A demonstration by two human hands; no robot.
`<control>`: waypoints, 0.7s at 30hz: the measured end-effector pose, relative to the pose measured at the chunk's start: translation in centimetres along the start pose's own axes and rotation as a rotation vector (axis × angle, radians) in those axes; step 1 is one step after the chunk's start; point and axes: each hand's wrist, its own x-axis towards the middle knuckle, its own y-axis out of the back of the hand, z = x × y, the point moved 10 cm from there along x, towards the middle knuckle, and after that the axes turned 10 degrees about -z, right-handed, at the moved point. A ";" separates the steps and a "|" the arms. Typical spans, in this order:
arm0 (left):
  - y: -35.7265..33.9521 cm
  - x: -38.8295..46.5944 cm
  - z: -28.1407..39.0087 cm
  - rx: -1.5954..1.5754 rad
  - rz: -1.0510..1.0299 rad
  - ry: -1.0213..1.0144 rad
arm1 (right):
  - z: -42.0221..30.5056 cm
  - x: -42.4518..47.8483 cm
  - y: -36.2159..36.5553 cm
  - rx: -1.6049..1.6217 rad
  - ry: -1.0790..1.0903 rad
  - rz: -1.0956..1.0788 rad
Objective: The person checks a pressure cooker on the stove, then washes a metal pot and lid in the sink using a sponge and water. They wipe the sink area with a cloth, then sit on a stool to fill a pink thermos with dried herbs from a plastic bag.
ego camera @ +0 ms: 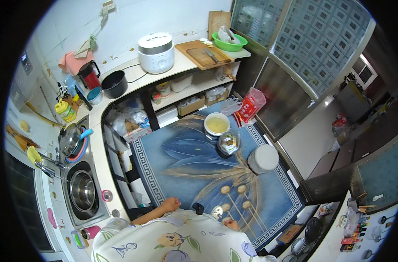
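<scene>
My left hand (171, 203) hangs in front of my body above the blue patterned floor mat (186, 152). Its fingers are curled in and nothing shows in them. Low at the right side of my flowered white garment (176, 240) is my right hand (232, 224), partly covered by the cloth, so its grip is unclear. Between the hands a white shoe (216, 212) and a dark curved item (198, 208) peek out. Farther forward on the mat are a white bucket (206, 130) of yellowish liquid, a lined waste bin (222, 151) and a round pale stool (266, 159).
A steel sink (102, 211) with a metal pot (82, 191) lies left. The counter ahead bears a black inner pot (114, 84), a rice cooker (156, 54) and a cutting board (187, 49) with a knife (211, 55). A red bag (250, 104) stands by the sliding door (261, 91).
</scene>
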 end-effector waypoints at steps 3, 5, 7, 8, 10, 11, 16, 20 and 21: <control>-4.6 3.5 2.6 -0.077 0.003 0.033 | 6.2 -2.0 6.2 -0.129 -0.070 0.060; -6.7 5.1 6.0 -0.156 0.013 0.013 | 10.7 -3.3 9.1 -0.492 -0.162 -0.045; -8.4 5.0 10.3 -0.216 0.005 -0.009 | 14.1 -4.8 11.8 -0.734 -0.201 -0.155; -9.6 6.0 10.0 -0.239 -0.001 0.021 | 15.1 -5.0 12.9 -0.839 -0.200 -0.214; -10.0 6.7 9.4 -0.150 0.149 0.032 | 15.2 -4.6 14.7 -1.081 -0.145 -0.351; -10.2 7.1 9.5 -0.099 0.219 0.028 | 14.7 -4.2 15.6 -1.217 -0.085 -0.416; -10.8 9.5 13.9 0.080 0.146 0.144 | 11.3 -1.8 26.0 0.118 -0.054 0.178; -12.0 15.6 14.4 0.102 -0.049 0.218 | 11.6 -0.6 26.4 0.653 -0.099 0.239; -12.1 17.3 14.1 0.108 -0.067 0.246 | 11.6 0.2 26.3 0.723 -0.105 0.221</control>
